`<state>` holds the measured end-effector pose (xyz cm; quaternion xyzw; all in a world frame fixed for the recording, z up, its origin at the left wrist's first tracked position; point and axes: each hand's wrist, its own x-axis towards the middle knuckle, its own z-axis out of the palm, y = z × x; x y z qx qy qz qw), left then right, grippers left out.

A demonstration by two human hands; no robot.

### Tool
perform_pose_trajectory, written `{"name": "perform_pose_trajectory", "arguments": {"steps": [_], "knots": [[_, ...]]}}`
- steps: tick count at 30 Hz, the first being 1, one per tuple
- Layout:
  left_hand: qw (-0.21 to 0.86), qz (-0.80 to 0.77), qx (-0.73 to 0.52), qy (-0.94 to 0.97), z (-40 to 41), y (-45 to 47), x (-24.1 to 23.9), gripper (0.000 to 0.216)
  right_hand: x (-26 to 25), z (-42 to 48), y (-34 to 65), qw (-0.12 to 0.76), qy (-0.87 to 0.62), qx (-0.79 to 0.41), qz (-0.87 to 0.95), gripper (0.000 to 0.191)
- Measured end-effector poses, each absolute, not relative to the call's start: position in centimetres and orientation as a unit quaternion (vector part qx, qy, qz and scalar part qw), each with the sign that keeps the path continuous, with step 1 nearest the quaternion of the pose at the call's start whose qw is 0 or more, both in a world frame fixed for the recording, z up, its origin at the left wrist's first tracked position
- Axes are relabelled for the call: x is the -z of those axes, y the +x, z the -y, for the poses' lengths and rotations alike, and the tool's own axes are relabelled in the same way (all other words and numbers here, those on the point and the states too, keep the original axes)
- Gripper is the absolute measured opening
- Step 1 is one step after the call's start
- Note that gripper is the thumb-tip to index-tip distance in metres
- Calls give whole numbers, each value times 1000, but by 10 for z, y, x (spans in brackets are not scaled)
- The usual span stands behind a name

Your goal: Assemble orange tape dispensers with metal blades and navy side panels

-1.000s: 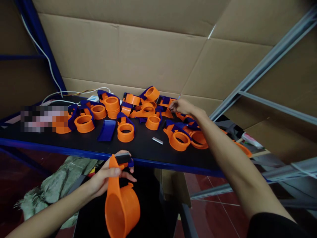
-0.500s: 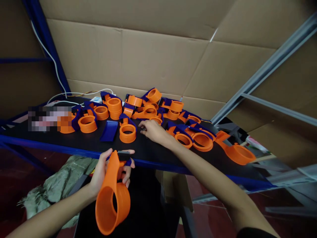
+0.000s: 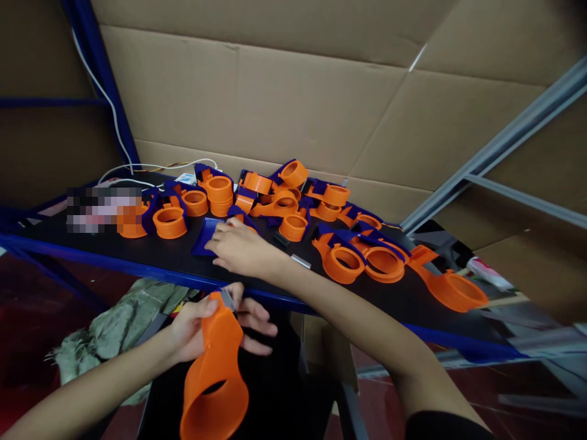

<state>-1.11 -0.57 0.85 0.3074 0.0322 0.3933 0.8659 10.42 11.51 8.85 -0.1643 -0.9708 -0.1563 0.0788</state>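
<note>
My left hand [image 3: 195, 327] holds an orange plastic tape-dispenser body [image 3: 215, 373] below the table's front edge, its round opening pointing down toward me; a small grey part sits at its top end. My right hand [image 3: 238, 247] reaches across the black table [image 3: 275, 281] and rests palm down on a flat dark blue plastic piece [image 3: 203, 237], covering most of an orange ring part behind it. Whether the fingers grip the blue piece I cannot tell.
Several orange and blue dispenser parts [image 3: 275, 195] are heaped along the back of the table. A small grey metal blade [image 3: 301, 261] lies loose near my right wrist. White cables [image 3: 137, 168] run at the back left. Cardboard walls and a grey metal rack frame [image 3: 481, 159] enclose the space.
My right hand has drawn back from the far pile and moved left onto the blue piece. My left hand has turned the orange body so its opening faces down.
</note>
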Motion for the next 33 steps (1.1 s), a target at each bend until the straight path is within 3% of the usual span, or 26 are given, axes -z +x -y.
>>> {"name": "perform_pose_trajectory", "arguments": {"steps": [6, 12, 14, 19, 21, 24, 29, 33], "knots": [[896, -11, -335, 290, 4, -14, 5, 32, -69, -120, 90, 75, -155, 159, 972, 19], [886, -38, -362, 286, 0, -19, -12, 52, -77, -129, 99, 144, -177, 103, 968, 18], [882, -38, -382, 274, 0, -23, -20, 58, -82, -132, 102, 210, -191, 67, 956, 26], [830, -91, -472, 284, 0, -30, -25, 53, -115, -135, 122, 521, -254, -98, 809, 40], [782, -127, -529, 303, -3, -30, -19, 51, -131, -129, 138, 555, -294, -118, 769, 45], [712, -183, -592, 331, -6, -28, -9, 52, -144, -104, 162, 508, -334, -177, 774, 44], [679, -212, -602, 362, -4, -22, -1, 48, -119, -41, 174, 315, -343, -302, 832, 37], [650, -259, -608, 374, 1, -20, -1, 47, -97, -15, 168, 238, -363, -319, 842, 80]]}}
